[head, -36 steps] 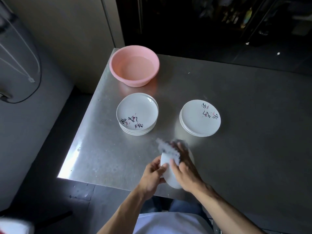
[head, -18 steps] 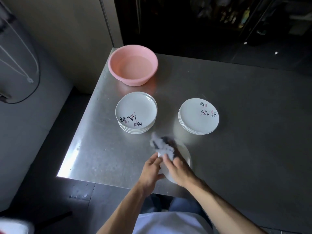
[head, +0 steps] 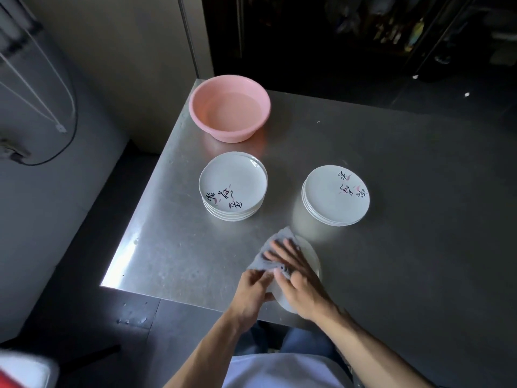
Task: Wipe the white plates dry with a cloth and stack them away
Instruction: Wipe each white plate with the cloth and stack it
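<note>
The steel table [head: 181, 247] is carrying a pink basin [head: 223, 133] near its far left corner, with a left stack [head: 233, 186] and a right stack [head: 335, 194] of white plates sitting apart, nearer its middle.

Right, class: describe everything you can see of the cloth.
The cloth is a small, pale grey rag, soft-looking and crumpled, slightly blurred. It lies spread over the far-left part of a white plate at the table near edge. The right hand presses it down with straight fingers; the left hand grips the plate just beside it.
</note>
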The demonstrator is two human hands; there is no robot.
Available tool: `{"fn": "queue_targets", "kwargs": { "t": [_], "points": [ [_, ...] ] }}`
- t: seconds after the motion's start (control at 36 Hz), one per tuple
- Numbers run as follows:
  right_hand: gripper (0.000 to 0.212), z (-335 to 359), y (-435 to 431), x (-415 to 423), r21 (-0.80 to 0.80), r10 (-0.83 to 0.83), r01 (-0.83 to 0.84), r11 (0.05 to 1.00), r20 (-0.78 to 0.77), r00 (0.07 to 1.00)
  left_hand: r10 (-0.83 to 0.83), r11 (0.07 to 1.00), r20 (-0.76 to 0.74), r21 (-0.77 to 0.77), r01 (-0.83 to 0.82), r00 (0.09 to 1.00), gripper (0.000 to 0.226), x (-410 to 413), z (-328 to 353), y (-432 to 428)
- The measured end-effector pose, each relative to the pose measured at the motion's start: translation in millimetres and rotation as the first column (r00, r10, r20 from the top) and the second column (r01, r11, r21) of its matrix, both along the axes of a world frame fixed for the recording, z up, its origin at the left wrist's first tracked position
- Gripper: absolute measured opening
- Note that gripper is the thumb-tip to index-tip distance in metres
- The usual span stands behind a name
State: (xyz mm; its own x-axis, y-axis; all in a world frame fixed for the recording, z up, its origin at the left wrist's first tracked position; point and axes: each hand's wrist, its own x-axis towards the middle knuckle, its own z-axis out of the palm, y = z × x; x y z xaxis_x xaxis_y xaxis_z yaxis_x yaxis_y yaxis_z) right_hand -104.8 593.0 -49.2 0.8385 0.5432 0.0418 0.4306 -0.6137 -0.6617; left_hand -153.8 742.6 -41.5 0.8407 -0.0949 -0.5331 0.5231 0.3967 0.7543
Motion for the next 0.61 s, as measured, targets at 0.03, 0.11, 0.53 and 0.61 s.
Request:
{"fn": "queue_targets", "kwargs": {
  "t": [0.03, 0.11, 0.53, 0.61],
  "points": [
    [0.044, 0, -1, 3, 0.021, -0.089, 0.089, 0.996, 0.008, 0.996, 0.019, 1.000, -0.009, -0.018, -0.020, 1.000, 0.028, -1, 1, -2],
    [0.042, 10, -1, 22, -0.048, -0.615, 0.642, 0.765, -0.350, 0.707, 0.072, 0.993, -0.059, -0.085, -0.077, 0.996, 0.030, -2, 3, -9],
    [0.049, 12, -11, 18, -0.187, -0.513, 0.477, 0.859, -0.297, 0.806, -0.022, 0.999, -0.151, -0.052, 0.014, 0.988, 0.019, 14, 3, 7],
    [0.072, 17, -6, 12, -0.410, -0.642, 0.495, 0.766, -0.472, 0.604, -0.042, 0.999, -0.153, -0.038, 0.037, 0.987, 0.020, 17, 3, 9]
  ]
}}
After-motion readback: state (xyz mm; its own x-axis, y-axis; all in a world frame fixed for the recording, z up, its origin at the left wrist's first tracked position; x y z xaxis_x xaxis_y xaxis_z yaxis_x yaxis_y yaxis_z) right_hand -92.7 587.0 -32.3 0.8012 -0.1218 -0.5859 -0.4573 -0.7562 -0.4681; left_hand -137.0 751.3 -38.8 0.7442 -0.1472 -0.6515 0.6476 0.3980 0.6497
